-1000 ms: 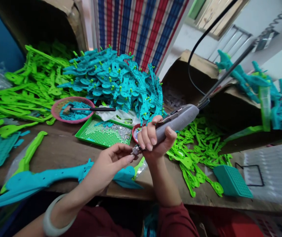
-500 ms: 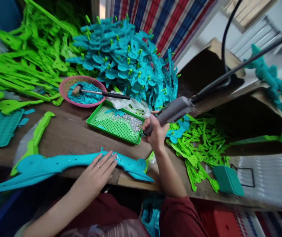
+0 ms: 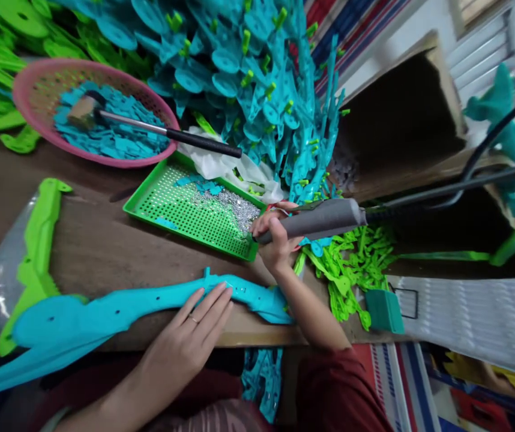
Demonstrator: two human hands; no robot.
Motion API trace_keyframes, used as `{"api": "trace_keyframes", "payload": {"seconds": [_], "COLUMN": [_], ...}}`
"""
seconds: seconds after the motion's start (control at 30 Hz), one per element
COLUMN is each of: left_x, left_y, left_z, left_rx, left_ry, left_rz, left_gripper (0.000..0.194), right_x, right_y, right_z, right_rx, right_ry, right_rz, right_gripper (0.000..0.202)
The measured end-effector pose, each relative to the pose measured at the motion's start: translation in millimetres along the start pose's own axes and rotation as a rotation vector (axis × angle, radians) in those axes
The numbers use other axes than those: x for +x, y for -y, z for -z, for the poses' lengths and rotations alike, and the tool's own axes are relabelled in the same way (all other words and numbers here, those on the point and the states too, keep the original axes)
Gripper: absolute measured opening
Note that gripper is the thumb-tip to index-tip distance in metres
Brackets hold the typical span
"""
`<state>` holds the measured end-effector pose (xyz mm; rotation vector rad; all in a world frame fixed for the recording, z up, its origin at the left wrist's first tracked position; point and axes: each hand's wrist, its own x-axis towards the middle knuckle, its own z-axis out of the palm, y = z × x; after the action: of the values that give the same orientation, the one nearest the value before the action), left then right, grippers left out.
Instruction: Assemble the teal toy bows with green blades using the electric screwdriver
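Note:
My left hand (image 3: 198, 330) lies flat, fingers outstretched, on a long turquoise plastic part (image 3: 140, 297) along the table's front edge. Green plastic pieces with clear film adjoin that part; the larger green piece (image 3: 36, 258) is at its left end. In my right hand (image 3: 279, 243) is a grey-wrapped electric screwdriver (image 3: 323, 222), its cable running off to the right. The tool's left end is near the corner of a green perforated tray (image 3: 167, 225), which holds small silvery screws (image 3: 239, 210) and turquoise bits. My fingers partly hide the tool's near end.
A pink basket (image 3: 32, 102) holds turquoise pieces, with a hammer (image 3: 149, 126) laid across it. Heaped turquoise parts (image 3: 248, 78) rise behind the tray. Green parts (image 3: 352, 264) lie right of my right hand, beside a teal block (image 3: 383, 311) and open cardboard boxes (image 3: 401, 102).
The view has moved closer and shifted, so the basket and tray appear larger and further left. The screwdriver is now more level. My left hand still rests on the turquoise part.

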<state>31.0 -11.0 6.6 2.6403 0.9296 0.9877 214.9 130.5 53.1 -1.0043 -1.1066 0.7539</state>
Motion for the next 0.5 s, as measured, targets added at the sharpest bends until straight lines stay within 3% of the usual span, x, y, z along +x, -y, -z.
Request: {"api": "trace_keyframes", "payload": {"seconds": [0.2,0.5], "left_x": [3,6], "left_y": [7,7], "left_z": [6.5,5.9], "left_rx": [-0.021,-0.030], "left_ry": [-0.018,-0.001], "left_rz": [-0.046,-0.045], "left_gripper": [0.041,0.042], "right_x": [2,1], "right_y": [-11,-23], "right_z": [-4,-5], "right_rx": [0.077,0.027], "right_ry": [0.066,0.076], "right_rz": [0.075,0.052], "right_gripper": [0.030,0.032]}}
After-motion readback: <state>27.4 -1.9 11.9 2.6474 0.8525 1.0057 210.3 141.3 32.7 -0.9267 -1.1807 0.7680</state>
